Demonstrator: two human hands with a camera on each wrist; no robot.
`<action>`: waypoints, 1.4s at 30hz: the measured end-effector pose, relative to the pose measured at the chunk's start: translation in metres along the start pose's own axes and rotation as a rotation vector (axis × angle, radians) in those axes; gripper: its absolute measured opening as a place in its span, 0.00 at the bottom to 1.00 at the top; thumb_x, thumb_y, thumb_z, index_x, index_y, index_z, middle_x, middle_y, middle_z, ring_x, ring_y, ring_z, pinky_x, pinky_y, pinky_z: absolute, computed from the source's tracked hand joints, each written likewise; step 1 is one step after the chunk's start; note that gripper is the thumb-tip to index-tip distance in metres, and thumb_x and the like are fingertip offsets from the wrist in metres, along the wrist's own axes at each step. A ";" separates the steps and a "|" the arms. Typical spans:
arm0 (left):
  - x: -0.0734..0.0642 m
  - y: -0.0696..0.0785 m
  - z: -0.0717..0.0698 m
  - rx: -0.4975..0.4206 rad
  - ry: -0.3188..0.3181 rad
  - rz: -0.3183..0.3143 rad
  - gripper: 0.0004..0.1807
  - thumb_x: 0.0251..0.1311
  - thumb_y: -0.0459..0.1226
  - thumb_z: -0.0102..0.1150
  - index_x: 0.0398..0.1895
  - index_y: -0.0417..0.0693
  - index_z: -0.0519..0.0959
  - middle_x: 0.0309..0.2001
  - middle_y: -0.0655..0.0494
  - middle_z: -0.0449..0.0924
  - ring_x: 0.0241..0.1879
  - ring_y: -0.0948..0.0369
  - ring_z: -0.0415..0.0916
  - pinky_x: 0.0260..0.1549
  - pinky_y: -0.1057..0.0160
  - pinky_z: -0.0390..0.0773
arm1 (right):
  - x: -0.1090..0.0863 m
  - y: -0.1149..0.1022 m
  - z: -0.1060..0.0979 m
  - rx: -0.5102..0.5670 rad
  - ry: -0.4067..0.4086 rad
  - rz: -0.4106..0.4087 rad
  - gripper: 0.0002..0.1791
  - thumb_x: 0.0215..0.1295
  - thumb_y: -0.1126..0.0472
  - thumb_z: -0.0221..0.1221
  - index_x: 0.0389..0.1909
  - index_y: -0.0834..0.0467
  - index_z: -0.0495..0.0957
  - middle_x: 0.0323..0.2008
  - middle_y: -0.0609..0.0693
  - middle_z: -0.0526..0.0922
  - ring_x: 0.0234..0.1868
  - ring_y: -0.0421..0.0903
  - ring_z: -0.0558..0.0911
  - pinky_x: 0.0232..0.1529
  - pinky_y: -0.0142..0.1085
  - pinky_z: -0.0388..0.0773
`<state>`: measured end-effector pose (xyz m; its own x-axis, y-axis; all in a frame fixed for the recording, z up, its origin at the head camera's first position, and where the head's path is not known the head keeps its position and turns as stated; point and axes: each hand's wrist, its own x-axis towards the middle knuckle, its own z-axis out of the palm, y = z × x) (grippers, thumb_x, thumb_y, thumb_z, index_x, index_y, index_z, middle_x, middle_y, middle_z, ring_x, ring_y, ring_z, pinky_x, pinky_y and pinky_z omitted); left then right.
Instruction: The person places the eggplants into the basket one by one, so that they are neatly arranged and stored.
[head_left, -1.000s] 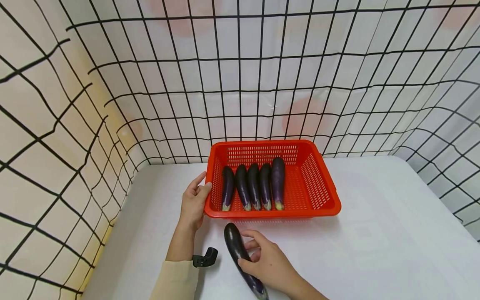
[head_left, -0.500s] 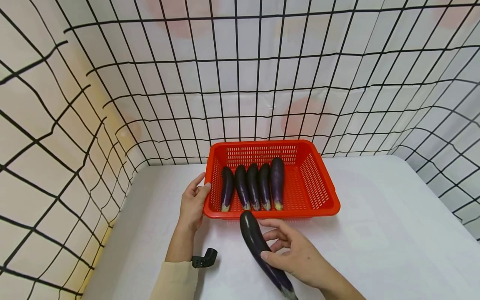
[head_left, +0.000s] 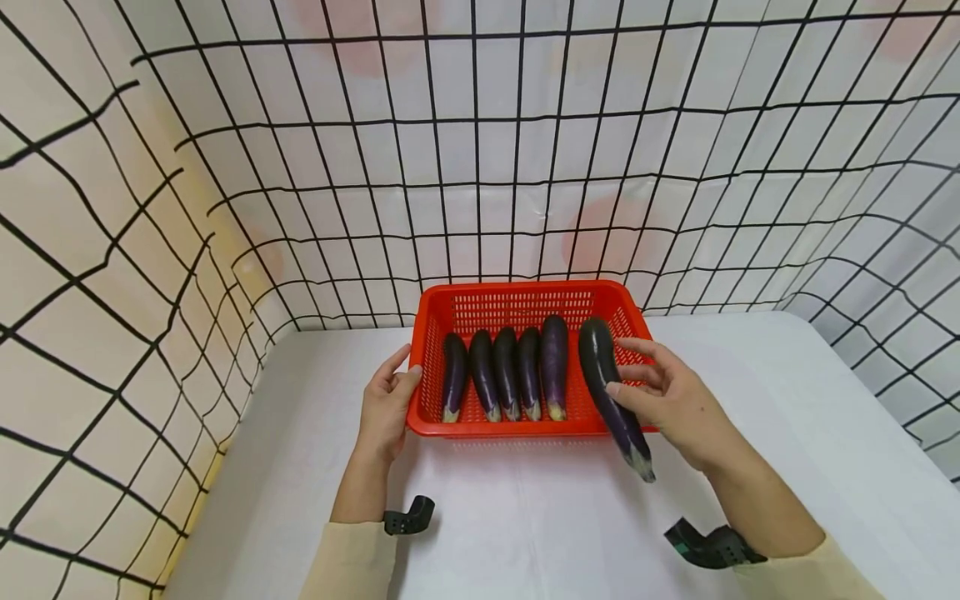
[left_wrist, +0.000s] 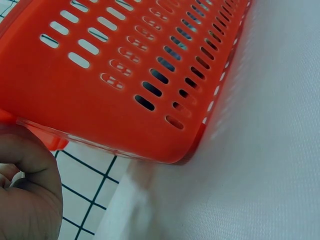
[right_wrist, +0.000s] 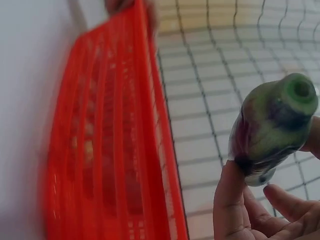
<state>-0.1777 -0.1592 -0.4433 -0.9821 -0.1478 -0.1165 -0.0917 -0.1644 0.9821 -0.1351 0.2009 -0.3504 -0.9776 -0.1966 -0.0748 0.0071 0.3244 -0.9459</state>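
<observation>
My right hand [head_left: 678,408] pinches a dark purple eggplant [head_left: 602,367] between thumb and fingers, over the right part of a red plastic basket [head_left: 517,428]. The eggplant is tilted, its pale stem end hanging out past the basket's front rim. In the right wrist view that greenish stem end [right_wrist: 280,107] faces the camera. Several eggplants [head_left: 507,371] lie side by side in the basket's left and middle. My left hand [head_left: 386,408] holds the basket's left rim, thumb on top. Only the thumb side of the left hand [left_wrist: 30,185] shows in the left wrist view.
A black wire grid [head_left: 517,183] stands behind the basket and along both sides, with pale cloth behind it. White cloth [head_left: 480,533] covers the table. Each wrist wears a black camera mount [head_left: 409,515].
My right hand has carried the eggplant up and to the right, from the table in front to above the basket's right side. My left hand stays on the rim.
</observation>
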 end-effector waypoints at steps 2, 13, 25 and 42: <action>0.000 0.000 0.000 -0.001 -0.002 -0.005 0.26 0.73 0.40 0.57 0.73 0.61 0.70 0.38 0.49 0.76 0.37 0.56 0.84 0.38 0.60 0.89 | 0.008 0.001 -0.009 -0.048 0.028 0.027 0.39 0.72 0.56 0.61 0.79 0.54 0.54 0.61 0.69 0.76 0.42 0.43 0.87 0.43 0.37 0.88; 0.000 0.000 0.000 0.000 -0.002 -0.009 0.26 0.74 0.40 0.56 0.73 0.62 0.70 0.39 0.49 0.77 0.40 0.54 0.84 0.40 0.60 0.89 | 0.057 0.015 -0.036 -0.133 0.021 0.123 0.42 0.74 0.51 0.59 0.81 0.54 0.49 0.64 0.70 0.73 0.43 0.45 0.86 0.48 0.44 0.88; 0.000 0.000 0.000 0.002 0.002 -0.006 0.26 0.73 0.40 0.57 0.73 0.62 0.70 0.40 0.46 0.77 0.40 0.54 0.85 0.40 0.59 0.89 | 0.099 0.018 -0.032 -0.106 -0.040 0.173 0.45 0.74 0.54 0.59 0.82 0.55 0.44 0.66 0.71 0.71 0.59 0.64 0.81 0.54 0.56 0.83; 0.000 -0.001 0.000 -0.003 0.000 -0.001 0.26 0.73 0.40 0.57 0.73 0.61 0.70 0.37 0.51 0.76 0.38 0.56 0.83 0.39 0.60 0.89 | 0.124 0.040 0.001 -0.227 -0.073 0.233 0.45 0.72 0.60 0.59 0.81 0.61 0.43 0.63 0.74 0.70 0.50 0.61 0.85 0.46 0.55 0.87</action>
<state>-0.1780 -0.1590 -0.4438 -0.9821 -0.1472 -0.1173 -0.0922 -0.1670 0.9816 -0.2557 0.1888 -0.3976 -0.9377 -0.1557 -0.3106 0.1735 0.5647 -0.8068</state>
